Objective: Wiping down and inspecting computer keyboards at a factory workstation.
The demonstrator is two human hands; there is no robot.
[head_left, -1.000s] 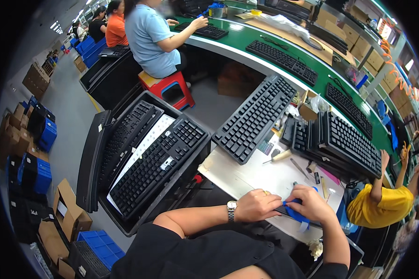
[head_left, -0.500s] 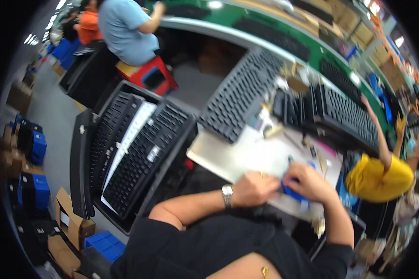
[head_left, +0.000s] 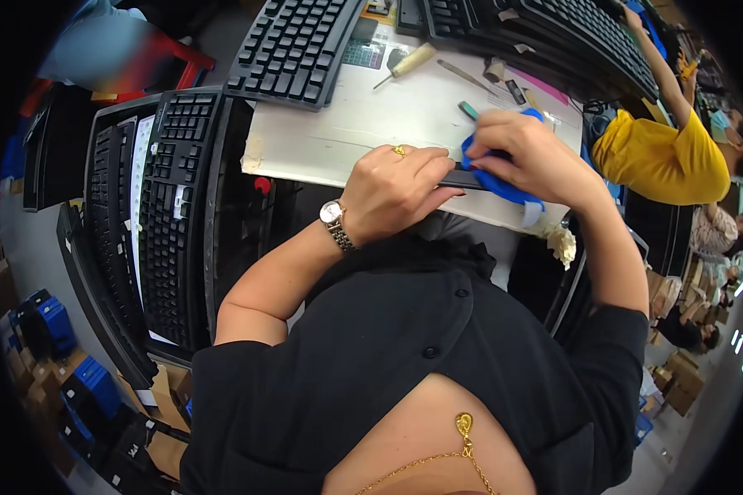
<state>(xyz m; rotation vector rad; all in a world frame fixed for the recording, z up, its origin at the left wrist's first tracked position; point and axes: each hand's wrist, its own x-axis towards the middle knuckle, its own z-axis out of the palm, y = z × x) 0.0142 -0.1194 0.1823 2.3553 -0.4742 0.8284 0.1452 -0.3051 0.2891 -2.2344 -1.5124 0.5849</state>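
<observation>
My left hand [head_left: 396, 191], with a wristwatch and a ring, is closed round one end of a dark narrow strip [head_left: 461, 177] at the table's near edge. What the strip belongs to is hidden by my fingers. Bunched in my right hand [head_left: 532, 157] is a blue cloth [head_left: 512, 193], pressed against the strip's other end with fingers pinched. Part of the cloth hangs over the table edge. Just beyond my right hand lies a small green-ended tool [head_left: 468, 110]. A black keyboard [head_left: 293, 54] rests at the table's far left.
On the white table [head_left: 305, 140] lie a yellow-handled screwdriver [head_left: 413, 60] and tweezers [head_left: 462, 74]. Stacked keyboards [head_left: 586, 37] stand at the back right. A black bin [head_left: 210, 198] with keyboards is to my left. A person in a yellow shirt [head_left: 664, 157] works on the right.
My view has tilted down and the table fills more of it. Both hands stay together at the table edge, and the dark strip between them now shows clearly.
</observation>
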